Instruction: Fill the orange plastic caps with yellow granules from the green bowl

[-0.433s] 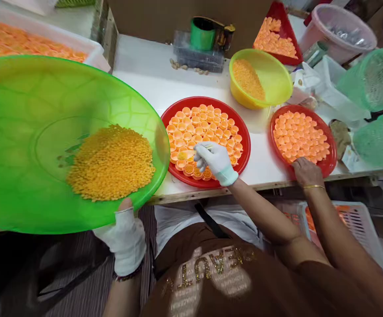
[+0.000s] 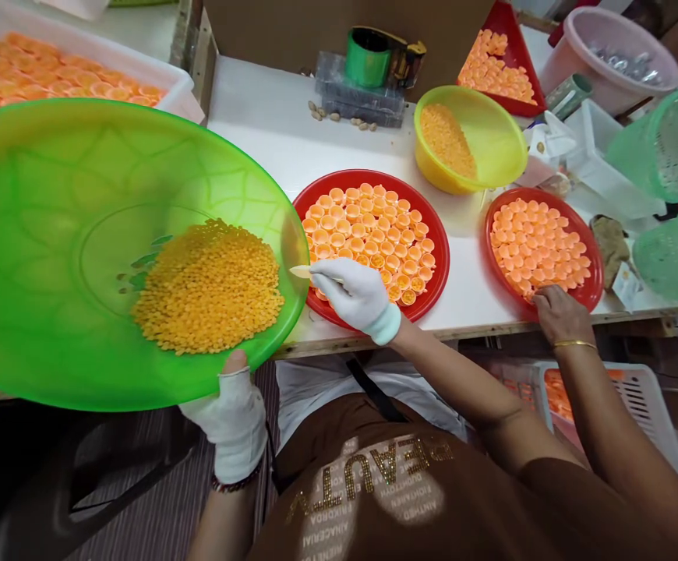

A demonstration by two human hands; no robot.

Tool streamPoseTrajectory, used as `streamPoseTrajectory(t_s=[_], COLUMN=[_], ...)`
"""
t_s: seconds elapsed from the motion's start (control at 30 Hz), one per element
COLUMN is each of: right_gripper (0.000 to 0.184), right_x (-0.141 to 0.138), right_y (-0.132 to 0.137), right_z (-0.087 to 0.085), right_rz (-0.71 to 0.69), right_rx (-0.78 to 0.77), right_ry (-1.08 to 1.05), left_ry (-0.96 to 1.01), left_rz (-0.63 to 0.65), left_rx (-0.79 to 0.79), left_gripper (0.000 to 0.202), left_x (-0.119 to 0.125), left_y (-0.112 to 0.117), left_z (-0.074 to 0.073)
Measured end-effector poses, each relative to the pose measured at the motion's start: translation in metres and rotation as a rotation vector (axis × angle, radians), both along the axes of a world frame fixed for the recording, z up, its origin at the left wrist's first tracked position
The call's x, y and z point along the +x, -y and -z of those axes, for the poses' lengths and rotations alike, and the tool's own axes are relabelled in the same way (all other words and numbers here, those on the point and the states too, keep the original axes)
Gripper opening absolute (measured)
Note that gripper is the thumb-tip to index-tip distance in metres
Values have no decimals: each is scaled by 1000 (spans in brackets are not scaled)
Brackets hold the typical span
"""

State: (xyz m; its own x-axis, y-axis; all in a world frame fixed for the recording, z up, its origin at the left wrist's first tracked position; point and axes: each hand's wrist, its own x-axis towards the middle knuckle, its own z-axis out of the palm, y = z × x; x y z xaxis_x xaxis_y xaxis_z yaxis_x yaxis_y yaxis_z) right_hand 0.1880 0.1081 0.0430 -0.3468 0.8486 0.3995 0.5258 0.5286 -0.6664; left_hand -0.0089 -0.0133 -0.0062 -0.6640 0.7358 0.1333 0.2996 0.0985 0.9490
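From where I stand, a wide round basin of translucent green plastic (image 2: 40, 366) fills the left end of the white counter (image 2: 257, 101), jutting out past its near edge. The person's left hand (image 2: 231, 425), in a white glove, is clasped on the basin's near rim, thumb over the top. A heap of small yellow granules (image 2: 210, 296) lies in the basin, toward its right side.

The right hand (image 2: 356, 294), gloved in white with a pale mint cuff, pinches a slim, pale spoon-like tool (image 2: 301, 271). Its tip points left over the basin's right rim; I can't tell whether they touch. Below that hand, by the counter's near edge, sits a round red plastic tray (image 2: 441, 261) packed with small orange cups (image 2: 368, 218), several of them filled with yellow bits.

Farther right along the near edge, a co-worker's bare hand (image 2: 564, 319), wearing a gold bracelet, is at the near rim of a second round red tray (image 2: 595, 269) of orange pieces (image 2: 541, 241); its fingers are partly hidden, so its hold is unclear. Behind, between the two trays, a yellow plastic bowl (image 2: 496, 148) carries more orange-yellow granules (image 2: 447, 140).
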Motion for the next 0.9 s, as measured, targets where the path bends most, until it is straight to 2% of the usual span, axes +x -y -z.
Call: streamPoseTrajectory(t_s=[0.1,0.2,0.3,0.33,0.4,0.5,0.63,0.77,0.9], right_gripper=[22,17,13,12,11,15,28,27,16], right_x=[-32,-54,-58,-56,-47,-25,7,22,17], right_y=[-7,-8,-6,-7,-9,-13,-19,-21,-16], right_z=[3,6,6,5,3,-2,-10,-10,-1], right_rz=[-54,-11,99,120,136,141,204,310,303], right_rx=[-184,-519,-925,-1014,-1096,-1102,-1008,-850,-680], right_ry=[-5,-140,-420,-509,-649,-794,-826,-695,-470], left_ry=[-42,-32,-42,-42,-20,33,55,157,157], left_rz=[-97,-99,-81,-76,-84,-113,-91,-112,-122], left_rx=[80,96,53,45,54,75,73,85,98], left_gripper=[47,51,47,45,48,58,51,64,63], left_x=[1,3,5,5,4,2,0,2,6], left_y=[1,2,3,3,3,2,-1,-4,-7], left_z=[5,4,3,3,4,4,0,-4,-12])
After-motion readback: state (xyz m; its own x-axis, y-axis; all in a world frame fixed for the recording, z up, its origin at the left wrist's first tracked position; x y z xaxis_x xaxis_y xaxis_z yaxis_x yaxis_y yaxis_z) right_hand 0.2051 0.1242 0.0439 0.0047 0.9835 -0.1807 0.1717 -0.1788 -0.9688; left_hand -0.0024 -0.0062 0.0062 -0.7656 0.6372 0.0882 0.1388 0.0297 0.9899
